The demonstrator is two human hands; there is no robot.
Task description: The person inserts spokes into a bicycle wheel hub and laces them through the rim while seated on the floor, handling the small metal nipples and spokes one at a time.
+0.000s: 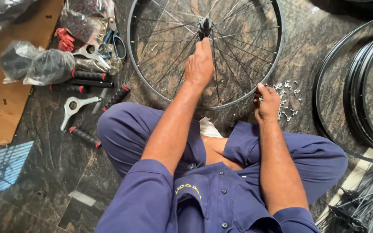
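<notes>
Seated cross-legged on dark stone floor (44, 172). Spoked wheel (277, 51) lies flat before my knees. My left hand (199, 64) rests over the spokes just below the hub (204, 23), fingers curled; grip hidden. My right hand (266, 103) sits at the near rim, fingertips pinched beside a scatter of small silver nipples (286, 92). Scissors (113, 41) and black handlebar grips (89, 77) lie left of the wheel.

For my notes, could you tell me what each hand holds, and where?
The left hand grips spokes near the hub of the wheel; the right hand pinches the rim's near edge.
</notes>
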